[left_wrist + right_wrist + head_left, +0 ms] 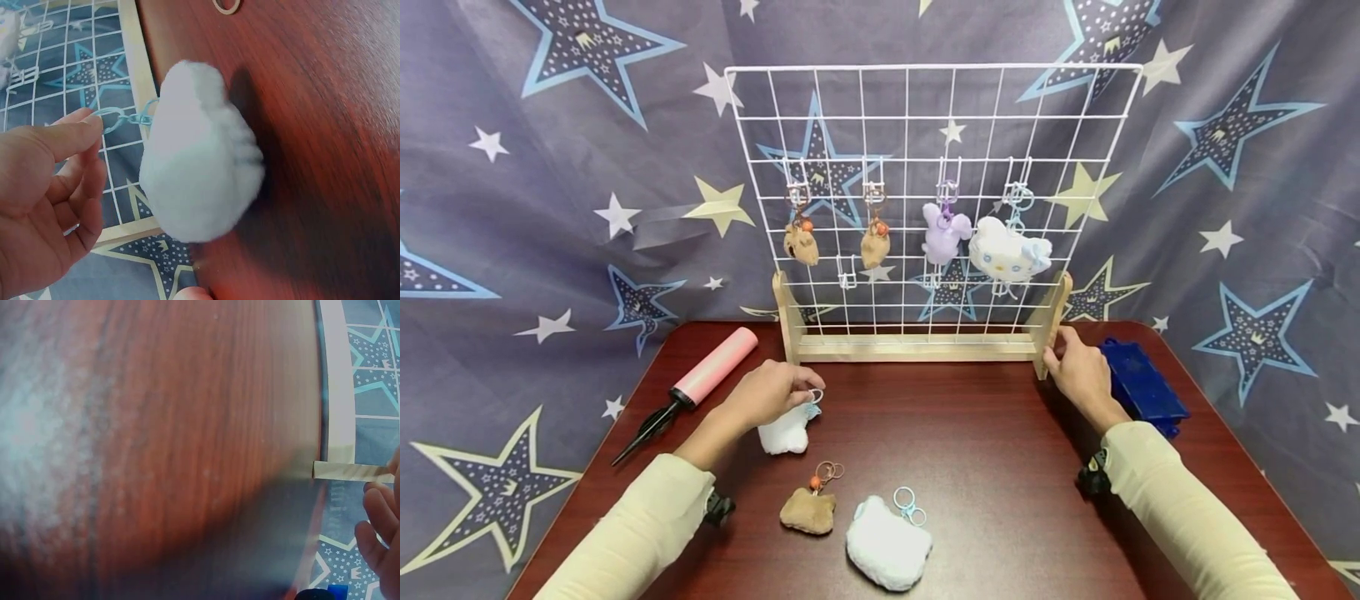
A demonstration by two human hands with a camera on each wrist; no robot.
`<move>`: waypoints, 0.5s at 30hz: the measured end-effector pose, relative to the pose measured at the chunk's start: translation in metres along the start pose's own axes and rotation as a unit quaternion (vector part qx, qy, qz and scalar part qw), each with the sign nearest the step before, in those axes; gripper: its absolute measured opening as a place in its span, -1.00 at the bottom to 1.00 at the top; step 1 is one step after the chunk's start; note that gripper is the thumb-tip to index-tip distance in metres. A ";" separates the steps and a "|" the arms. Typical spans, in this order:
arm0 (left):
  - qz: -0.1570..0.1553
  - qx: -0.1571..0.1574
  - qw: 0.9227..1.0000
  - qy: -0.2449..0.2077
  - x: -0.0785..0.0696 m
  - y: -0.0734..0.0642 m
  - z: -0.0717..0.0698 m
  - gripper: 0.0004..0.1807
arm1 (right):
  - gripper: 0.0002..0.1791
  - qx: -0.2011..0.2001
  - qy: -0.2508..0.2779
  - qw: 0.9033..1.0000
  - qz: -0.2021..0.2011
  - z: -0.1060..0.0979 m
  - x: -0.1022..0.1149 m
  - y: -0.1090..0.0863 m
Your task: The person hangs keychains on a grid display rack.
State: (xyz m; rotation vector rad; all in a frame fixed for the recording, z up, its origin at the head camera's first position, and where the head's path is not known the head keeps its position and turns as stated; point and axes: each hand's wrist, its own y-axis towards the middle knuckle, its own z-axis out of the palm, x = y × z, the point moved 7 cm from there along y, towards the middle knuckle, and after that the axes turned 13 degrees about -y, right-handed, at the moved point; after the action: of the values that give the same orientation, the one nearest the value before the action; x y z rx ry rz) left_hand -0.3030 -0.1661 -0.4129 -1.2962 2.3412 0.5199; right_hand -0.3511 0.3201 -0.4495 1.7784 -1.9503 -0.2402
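My left hand pinches the pale blue ring of a white plush keychain between thumb and forefinger. The plush hangs over the table's left side, its chain leading up to my fingers. My right hand grips the right wooden leg of a white wire grid rack; only part of that hand shows in the right wrist view. On the tabletop before me lie a brown plush keychain with an orange bead and another white plush keychain with light blue rings.
Hooks on the grid hold two small brown plush keychains, a lilac one and a white cat-faced one. Lower hooks carry nothing. A pink hand pump lies left, a blue plastic tray right.
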 end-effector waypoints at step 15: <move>0.029 -0.087 0.994 -0.061 -0.012 0.012 -0.013 -0.79 | -0.64 -0.001 -0.002 1.000 0.006 0.001 0.000 -0.001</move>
State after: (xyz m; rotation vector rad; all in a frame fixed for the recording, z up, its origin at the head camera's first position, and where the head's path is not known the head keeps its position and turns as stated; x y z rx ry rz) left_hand -0.3096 -0.1582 -0.3940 -1.2344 2.2797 0.8142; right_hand -0.3504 0.3195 -0.4505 1.7656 -1.9635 -0.2412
